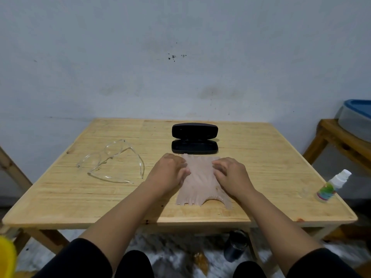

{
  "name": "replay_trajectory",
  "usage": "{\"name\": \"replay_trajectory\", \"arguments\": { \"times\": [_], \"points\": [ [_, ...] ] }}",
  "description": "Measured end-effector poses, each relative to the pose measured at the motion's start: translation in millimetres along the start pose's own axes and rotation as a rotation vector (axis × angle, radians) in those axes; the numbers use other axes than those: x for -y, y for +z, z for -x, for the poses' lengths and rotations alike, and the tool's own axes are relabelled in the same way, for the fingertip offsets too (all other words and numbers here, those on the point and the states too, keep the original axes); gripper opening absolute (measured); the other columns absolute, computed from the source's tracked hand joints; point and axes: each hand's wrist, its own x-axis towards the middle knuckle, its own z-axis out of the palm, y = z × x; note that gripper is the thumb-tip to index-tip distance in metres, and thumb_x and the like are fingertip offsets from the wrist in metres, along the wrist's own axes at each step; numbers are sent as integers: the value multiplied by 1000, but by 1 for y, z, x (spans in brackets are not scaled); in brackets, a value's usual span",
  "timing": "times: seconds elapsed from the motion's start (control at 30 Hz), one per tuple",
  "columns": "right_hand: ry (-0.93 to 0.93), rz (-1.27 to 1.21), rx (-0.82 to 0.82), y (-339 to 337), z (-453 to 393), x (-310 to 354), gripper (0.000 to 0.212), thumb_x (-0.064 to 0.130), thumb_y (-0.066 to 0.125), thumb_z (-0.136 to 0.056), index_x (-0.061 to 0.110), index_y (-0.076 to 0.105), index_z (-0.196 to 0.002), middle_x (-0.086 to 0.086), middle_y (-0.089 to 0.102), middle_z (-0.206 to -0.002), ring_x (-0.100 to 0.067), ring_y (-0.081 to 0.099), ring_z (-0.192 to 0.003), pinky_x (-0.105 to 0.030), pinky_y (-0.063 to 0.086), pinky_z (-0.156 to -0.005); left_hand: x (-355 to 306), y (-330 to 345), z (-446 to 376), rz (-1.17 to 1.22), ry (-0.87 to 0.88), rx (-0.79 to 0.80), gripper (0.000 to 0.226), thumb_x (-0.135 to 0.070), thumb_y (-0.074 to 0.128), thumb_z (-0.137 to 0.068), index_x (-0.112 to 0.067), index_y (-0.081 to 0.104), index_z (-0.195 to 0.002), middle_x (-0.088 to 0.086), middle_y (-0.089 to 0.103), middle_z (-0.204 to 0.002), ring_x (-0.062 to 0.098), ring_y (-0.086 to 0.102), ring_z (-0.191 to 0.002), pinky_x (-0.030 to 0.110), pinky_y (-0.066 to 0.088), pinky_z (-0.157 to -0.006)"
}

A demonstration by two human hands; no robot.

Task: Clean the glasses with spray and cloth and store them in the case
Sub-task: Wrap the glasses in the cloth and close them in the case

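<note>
A beige cloth (197, 183) lies flat in the middle of the wooden table (80, 197). My left hand (170, 171) rests palm down on the cloth's left edge, and my right hand (230, 175) presses its right side, fingers slightly curled. Clear glasses (112, 161) with their arms unfolded lie on the table to the left, apart from my hands. Just behind the cloth a black glasses case (194, 140) stands open with nothing inside. A small spray bottle (332, 185) with a white cap leans near the table's right edge.
A second wooden stand (345, 141) at the right carries a grey tub with a blue lid (357, 115). A wall rises directly behind the table. Under the table sits a dark cylinder (234, 247), and a yellow object (6, 255) is at the lower left.
</note>
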Motion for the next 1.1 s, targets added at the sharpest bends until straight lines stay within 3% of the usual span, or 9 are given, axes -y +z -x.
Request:
{"name": "replay_trajectory", "arguments": {
  "times": [0.07,0.2,0.3,0.5,0.7,0.83,0.97,1.1],
  "points": [
    [-26,-11,-8,-3,9,4,24,18,59,-88,15,67,-110,-3,64,-111,-7,53,-95,-11,37,-82,-7,-2,9,39,16,22,33,-39,49,-92,-20,66,-113,-7,64,-120,13,50,-116,24,36,-96],
    [-65,-45,66,-8,28,8,22,22,66,-84,16,69,-104,0,67,-107,-5,54,-89,-6,36,-74,-9,-4,29,73,21,182,44,-53,59,-82,-22,63,-113,-2,65,-112,16,55,-104,26,45,-88],
    [-82,-23,137,-11,42,6,32,27,70,-80,17,67,-110,1,65,-113,-6,54,-97,-11,36,-83,-10,-8,40,35,28,232,51,-48,63,-81,-16,58,-121,3,61,-122,20,51,-116,32,42,-98],
    [-74,-31,191,-16,60,3,48,34,74,-75,16,63,-118,1,60,-126,-11,52,-116,-19,35,-99,-15,-11,49,5,35,246,50,-46,60,-84,-8,57,-116,9,61,-120,24,52,-112,38,44,-97],
    [-56,-25,108,-12,53,16,30,26,63,-86,17,65,-115,1,64,-118,-8,56,-104,-16,39,-89,-10,-18,56,129,-35,107,39,-39,54,-90,-23,57,-125,-4,60,-127,13,54,-114,21,39,-91],
    [-68,-12,27,-2,31,38,23,19,58,-90,18,67,-111,3,64,-110,-3,51,-91,-14,38,-83,14,-40,55,112,-85,7,28,-26,54,-92,-23,61,-119,-1,63,-125,16,55,-116,25,40,-96],
    [-110,-93,103,15,-1,61,23,16,53,-91,17,67,-109,5,61,-107,-6,54,-94,-9,36,-77,49,-63,61,93,-127,-55,24,-26,59,-90,-20,65,-112,1,67,-116,18,58,-111,26,40,-94],
    [-204,-112,184,42,-34,87,22,16,54,-90,18,67,-108,2,63,-111,-8,56,-100,-17,39,-84,87,-84,77,82,-176,-126,22,-24,65,-86,-18,69,-106,4,69,-110,20,61,-106,27,43,-91]
  ]
}}
